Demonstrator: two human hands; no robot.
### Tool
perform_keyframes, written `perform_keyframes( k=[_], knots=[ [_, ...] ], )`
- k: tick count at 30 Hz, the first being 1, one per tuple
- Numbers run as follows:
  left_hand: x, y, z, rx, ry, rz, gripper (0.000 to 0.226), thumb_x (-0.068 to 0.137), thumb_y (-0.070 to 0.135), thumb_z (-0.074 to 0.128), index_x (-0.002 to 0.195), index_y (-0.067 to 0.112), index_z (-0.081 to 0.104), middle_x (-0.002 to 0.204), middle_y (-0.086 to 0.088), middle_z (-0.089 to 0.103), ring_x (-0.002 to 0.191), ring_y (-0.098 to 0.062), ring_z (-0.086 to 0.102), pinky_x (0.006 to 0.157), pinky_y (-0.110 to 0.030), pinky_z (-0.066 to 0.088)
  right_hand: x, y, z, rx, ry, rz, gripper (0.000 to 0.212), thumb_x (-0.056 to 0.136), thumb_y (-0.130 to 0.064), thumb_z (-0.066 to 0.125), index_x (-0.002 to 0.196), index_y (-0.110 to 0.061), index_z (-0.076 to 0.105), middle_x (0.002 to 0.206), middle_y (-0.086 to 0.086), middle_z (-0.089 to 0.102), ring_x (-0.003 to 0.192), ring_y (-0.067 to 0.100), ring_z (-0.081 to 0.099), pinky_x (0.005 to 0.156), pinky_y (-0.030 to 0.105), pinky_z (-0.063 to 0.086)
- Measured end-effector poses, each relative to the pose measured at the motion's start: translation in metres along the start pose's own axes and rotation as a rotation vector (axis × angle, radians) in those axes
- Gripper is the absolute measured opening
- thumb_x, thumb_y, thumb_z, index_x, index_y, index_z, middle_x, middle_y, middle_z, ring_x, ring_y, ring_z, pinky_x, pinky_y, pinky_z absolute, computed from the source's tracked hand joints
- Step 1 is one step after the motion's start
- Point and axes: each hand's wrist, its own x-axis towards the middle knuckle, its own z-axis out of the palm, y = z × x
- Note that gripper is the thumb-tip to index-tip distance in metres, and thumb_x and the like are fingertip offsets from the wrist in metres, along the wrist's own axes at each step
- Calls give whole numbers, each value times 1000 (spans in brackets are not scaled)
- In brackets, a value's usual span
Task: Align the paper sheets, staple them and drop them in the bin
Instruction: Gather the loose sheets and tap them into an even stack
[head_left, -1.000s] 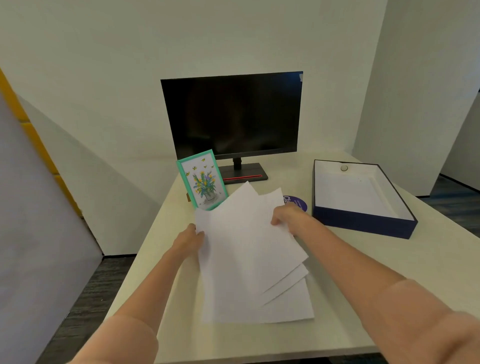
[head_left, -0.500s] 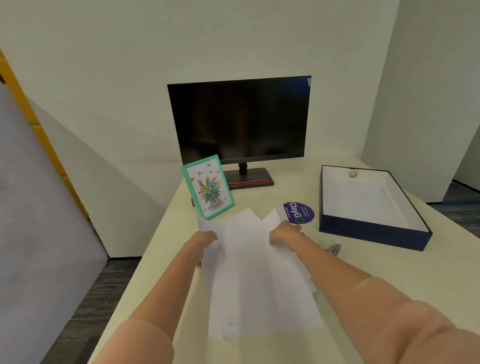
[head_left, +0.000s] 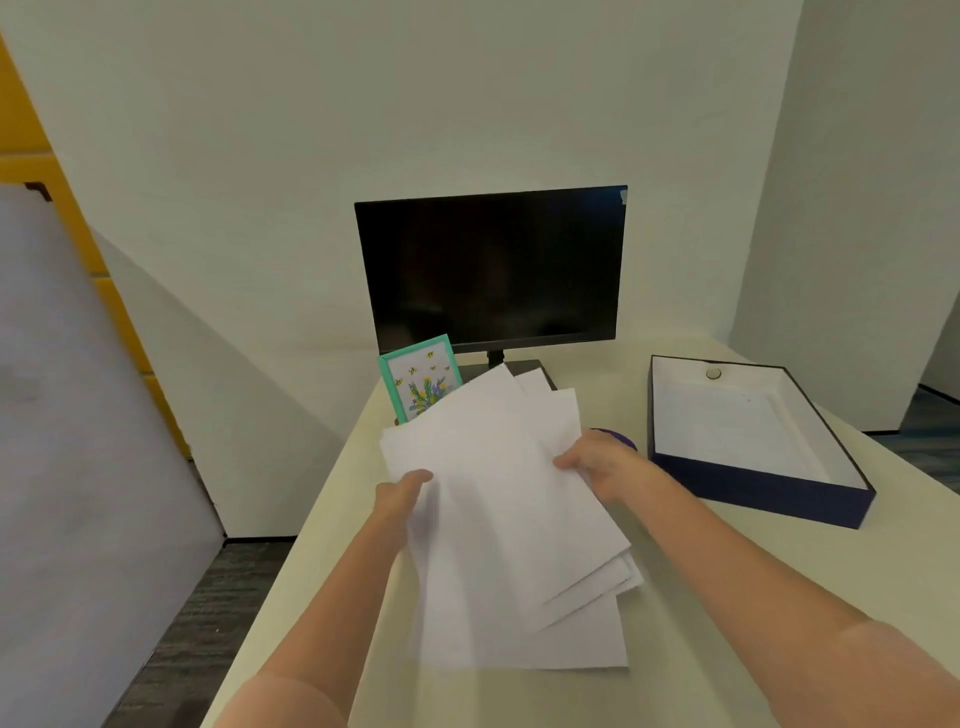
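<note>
Two arms in view. Left hand (head_left: 402, 493) and right hand (head_left: 597, 462) bare. Left forearm (head_left: 343, 587) and right forearm (head_left: 727, 545) bare up to the sleeve hem. Left sleeve (head_left: 280, 701) and right sleeve (head_left: 904, 675): short, pale peach fabric, plain, smooth curved hem. Both sleeves cut off by the bottom frame edge.

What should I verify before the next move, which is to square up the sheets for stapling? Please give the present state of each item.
1. Both hands hold the paper sheets: ok. The left hand grips their left edge and the right hand grips their right edge.
2. Sheets aligned: not ok. The corners fan out at the top and at the lower right.
3. Stapler in sight: cannot tell. None shows in this view.
4. Blue bin open: ok. It stands to the right, with a small round thing by its far wall.
5. Bare table beside the sheets: ok, on their left.
</note>
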Motion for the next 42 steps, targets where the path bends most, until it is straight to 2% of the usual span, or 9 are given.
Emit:
perform_keyframes(
  k=[7,11,18,24,26,28,32,39,42],
  knots=[
    [-49,70,-2,-277,0,298,40,80,26,67,115,11,57,94,-2,61,83,-22,58,70,-31,47,-48,-49,-31,315,-154,-266,39,88,11,49,123,-4,56,114,15,65,97,31,65,79,41,53],
    [-96,95,13,-230,84,574,22,87,23,59,106,15,53,98,4,59,90,-15,55,78,-29,44,-80,-67,-28,274,-58,-464,30,89,3,51,116,-8,58,112,11,65,91,23,64,75,35,53],
    [-124,77,29,-46,180,824,43,92,23,49,135,16,42,134,-2,52,125,-23,50,107,-43,41,-102,-48,-5,144,166,-629,30,88,-5,46,115,-17,53,103,1,63,89,17,62,63,25,51],
    [-140,78,33,73,229,1051,53,93,15,46,139,32,27,142,3,42,125,-17,47,102,-29,41,-106,-42,-4,83,290,-823,44,94,-6,46,132,-25,36,118,-12,50,99,5,59,67,11,48],
    [-143,77,35,122,247,1166,67,93,7,45,147,33,15,152,12,27,130,3,37,101,-5,29,-110,-41,-2,-40,356,-934,61,95,0,43,144,-29,22,137,-17,35,111,0,50,84,1,41],
    [-142,72,37,206,251,1245,69,93,0,42,151,26,14,138,26,30,97,22,38,78,14,23,-109,-38,1,-200,406,-1034,69,95,3,40,148,-33,16,146,-16,29,125,-4,37,98,6,31],
    [-135,65,38,316,296,1234,50,96,5,40,141,25,38,115,8,43,86,18,43,70,12,27,-104,-34,3,-376,469,-1046,51,98,-8,37,142,-34,34,128,-3,38,89,3,46,76,11,45],
    [-134,62,34,204,281,1223,52,93,8,47,140,25,36,131,8,40,107,24,38,85,9,27,-103,-35,2,-306,485,-1052,45,91,8,38,125,-17,53,118,3,48,100,8,46,72,-9,31],
    [-129,56,27,79,151,1061,66,88,19,60,141,37,25,127,5,50,109,-5,55,93,-21,45,-102,-41,-5,-163,509,-1028,47,87,10,39,118,-21,55,118,-1,53,105,7,47,81,-6,31]
  ],
)
